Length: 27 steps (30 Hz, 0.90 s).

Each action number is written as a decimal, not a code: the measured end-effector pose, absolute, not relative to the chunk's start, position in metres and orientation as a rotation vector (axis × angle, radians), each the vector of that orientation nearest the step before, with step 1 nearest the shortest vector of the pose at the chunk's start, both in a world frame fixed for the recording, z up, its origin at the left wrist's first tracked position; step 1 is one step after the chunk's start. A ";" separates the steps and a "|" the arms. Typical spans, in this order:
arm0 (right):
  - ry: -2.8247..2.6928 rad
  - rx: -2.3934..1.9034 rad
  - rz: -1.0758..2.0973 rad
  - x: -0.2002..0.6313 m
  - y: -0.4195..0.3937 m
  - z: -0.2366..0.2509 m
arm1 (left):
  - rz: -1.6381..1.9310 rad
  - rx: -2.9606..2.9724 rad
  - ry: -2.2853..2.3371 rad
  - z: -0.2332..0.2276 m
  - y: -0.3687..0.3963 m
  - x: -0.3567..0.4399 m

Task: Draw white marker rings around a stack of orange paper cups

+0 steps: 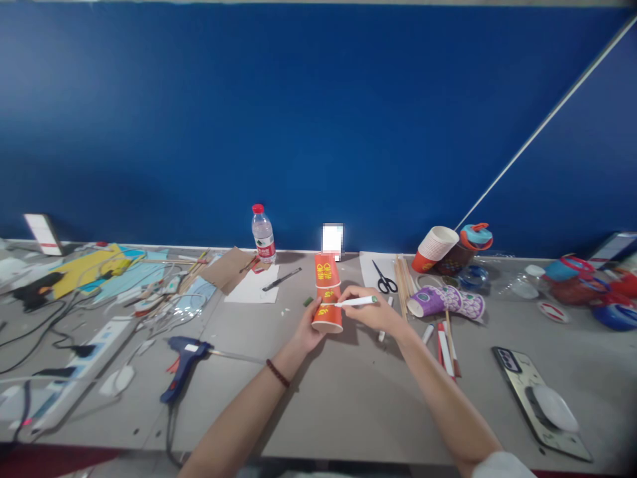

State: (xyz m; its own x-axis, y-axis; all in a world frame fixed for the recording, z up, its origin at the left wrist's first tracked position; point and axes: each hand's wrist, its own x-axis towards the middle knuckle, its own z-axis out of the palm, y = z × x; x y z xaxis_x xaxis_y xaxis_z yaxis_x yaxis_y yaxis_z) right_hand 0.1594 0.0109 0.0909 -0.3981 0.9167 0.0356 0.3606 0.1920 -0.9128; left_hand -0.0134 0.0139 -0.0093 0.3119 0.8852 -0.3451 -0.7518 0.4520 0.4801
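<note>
Our left hand grips the red cups, stacked at the table's middle, fingers wrapped round the lower one. Our right hand pinches a white pen, tip touching the cup. We should brace the stack firmly and mark slowly.

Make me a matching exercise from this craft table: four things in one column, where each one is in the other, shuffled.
Things:
1. red paper cups
2. white marker
3. glue gun
4. scissors

Places:
A. lying on the table left of the left forearm
B. held in the right hand, tip against the cups
C. on white paper near the blue wall, right of the cups
D. steadied upside down by the left hand

Pairs: 1-D, 2-B, 3-A, 4-C
</note>
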 end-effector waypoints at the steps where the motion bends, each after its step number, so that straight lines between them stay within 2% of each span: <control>1: -1.864 -1.188 1.183 0.159 0.011 0.091 | 1.091 0.244 0.615 -0.010 0.014 -0.014; 27: -1.899 -1.226 1.225 0.158 0.012 0.082 | 1.056 0.297 0.629 -0.010 0.010 -0.012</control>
State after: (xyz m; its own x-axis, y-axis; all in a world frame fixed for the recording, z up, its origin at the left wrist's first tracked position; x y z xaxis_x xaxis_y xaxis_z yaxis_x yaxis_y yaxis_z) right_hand 0.1581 0.0119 0.0817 -0.4228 0.9060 -0.0200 0.3915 0.1627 -0.9057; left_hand -0.0119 0.0104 -0.0101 0.3402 0.8778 -0.3372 -0.7144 0.4745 0.5143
